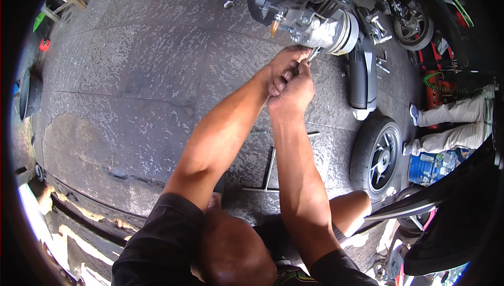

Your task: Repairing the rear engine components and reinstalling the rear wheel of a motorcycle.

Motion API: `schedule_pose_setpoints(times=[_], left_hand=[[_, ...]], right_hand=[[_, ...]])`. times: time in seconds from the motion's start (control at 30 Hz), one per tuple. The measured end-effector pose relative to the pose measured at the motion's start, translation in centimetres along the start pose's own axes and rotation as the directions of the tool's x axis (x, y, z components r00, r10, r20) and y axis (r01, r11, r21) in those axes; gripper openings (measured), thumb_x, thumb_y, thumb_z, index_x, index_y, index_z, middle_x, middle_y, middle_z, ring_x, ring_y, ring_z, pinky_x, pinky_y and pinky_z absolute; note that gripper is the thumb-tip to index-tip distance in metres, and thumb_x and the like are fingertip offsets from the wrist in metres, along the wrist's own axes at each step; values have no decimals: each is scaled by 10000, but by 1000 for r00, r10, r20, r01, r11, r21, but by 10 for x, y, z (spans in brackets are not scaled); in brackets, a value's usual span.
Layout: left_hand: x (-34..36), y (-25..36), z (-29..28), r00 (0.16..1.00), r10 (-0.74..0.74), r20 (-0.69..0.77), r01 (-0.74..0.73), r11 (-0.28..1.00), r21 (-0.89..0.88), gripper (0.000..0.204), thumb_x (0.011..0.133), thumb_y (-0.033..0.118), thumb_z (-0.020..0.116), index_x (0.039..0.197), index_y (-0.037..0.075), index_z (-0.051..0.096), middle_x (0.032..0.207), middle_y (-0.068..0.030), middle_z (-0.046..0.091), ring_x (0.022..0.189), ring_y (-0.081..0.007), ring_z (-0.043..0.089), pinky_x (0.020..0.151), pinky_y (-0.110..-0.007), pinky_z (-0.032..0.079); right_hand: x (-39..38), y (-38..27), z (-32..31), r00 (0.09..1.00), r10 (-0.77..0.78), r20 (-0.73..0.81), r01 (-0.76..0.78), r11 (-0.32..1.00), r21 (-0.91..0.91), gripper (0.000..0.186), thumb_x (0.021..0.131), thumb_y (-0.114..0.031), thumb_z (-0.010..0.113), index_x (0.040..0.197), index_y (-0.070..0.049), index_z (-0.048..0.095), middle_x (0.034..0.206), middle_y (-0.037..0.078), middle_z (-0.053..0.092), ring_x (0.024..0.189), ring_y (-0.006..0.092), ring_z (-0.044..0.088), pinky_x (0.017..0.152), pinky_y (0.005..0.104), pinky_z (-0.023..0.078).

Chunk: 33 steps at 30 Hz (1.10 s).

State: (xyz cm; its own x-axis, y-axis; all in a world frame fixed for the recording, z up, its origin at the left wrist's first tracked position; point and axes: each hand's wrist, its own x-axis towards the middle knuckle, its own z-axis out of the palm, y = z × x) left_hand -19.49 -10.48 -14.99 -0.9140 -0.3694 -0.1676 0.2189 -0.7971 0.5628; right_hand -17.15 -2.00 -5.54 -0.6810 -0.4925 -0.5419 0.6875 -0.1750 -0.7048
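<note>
Above me hangs the underside of a scooter's engine (321,33), with a round metal housing and bolts. Both my arms reach up to its lower edge. My left hand (286,69) is closed close against the engine, its fingers curled; what lies in them is hidden. Just below and touching it, my right hand (295,90) is closed around a slim metal tool (313,55), whose end meets the housing. The tool's exact kind is hidden by my fingers. A brownish translucent piece (274,27) hangs from the engine, left of the hands.
A muffler (362,78) stands right of the engine. A detached wheel (379,154) is on the right. On the floor lie a T-handle wrench (270,168) and a spring (257,133). Another person's legs (454,115) and a blue container (424,168) are at the far right.
</note>
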Motion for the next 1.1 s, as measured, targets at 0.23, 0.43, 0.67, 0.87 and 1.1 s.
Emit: schedule_pose_setpoints(times=[0.23, 0.43, 0.67, 0.87, 1.1], left_hand=[[-8, 5, 18, 998, 0, -69, 5, 998, 67, 263, 995, 311, 498, 986, 54, 551, 801, -17, 559, 384, -37, 356, 310, -188, 312], [14, -7, -1, 999, 1, 54, -2, 1000, 19, 230, 980, 296, 542, 1024, 72, 573, 844, -8, 588, 619, -40, 505, 501, -165, 425], [29, -13, -20, 996, -48, -74, 61, 982, 181, 382, 968, 367, 550, 1159, 36, 560, 978, -39, 601, 799, -91, 534, 709, -230, 475], [18, -18, 0, 995, 30, -96, -23, 997, 68, 405, 963, 331, 559, 1215, 14, 544, 1066, -69, 588, 927, -143, 556, 868, -284, 473], [21, -8, -10, 1000, 5, 28, -4, 999, -44, 241, 968, 323, 560, 871, 105, 523, 502, 81, 411, 324, -31, 301, 274, -211, 233]], right_hand=[[0, -9, -4, 1000, 4, 23, -4, 1000, -5, 208, 970, -255, 431, 844, -108, 506, 560, -27, 397, 373, 93, 299, 347, 264, 226], [-5, 0, 11, 990, -78, -120, 79, 997, 1, 200, 962, -245, 432, 832, -106, 492, 561, -24, 388, 380, 104, 309, 352, 273, 233], [-3, -10, -2, 1000, 4, -16, -4, 999, -38, 203, 968, -241, 433, 840, -100, 502, 564, -26, 380, 375, 95, 282, 342, 264, 214], [-5, -5, -1, 997, -32, -74, 30, 999, -24, 213, 968, -251, 449, 837, -94, 509, 566, -24, 377, 386, 97, 298, 350, 266, 225], [1, 7, 9, 984, -132, -122, 128, 991, -43, 231, 957, -266, 474, 821, -84, 517, 557, -24, 397, 395, 88, 315, 364, 258, 243]])
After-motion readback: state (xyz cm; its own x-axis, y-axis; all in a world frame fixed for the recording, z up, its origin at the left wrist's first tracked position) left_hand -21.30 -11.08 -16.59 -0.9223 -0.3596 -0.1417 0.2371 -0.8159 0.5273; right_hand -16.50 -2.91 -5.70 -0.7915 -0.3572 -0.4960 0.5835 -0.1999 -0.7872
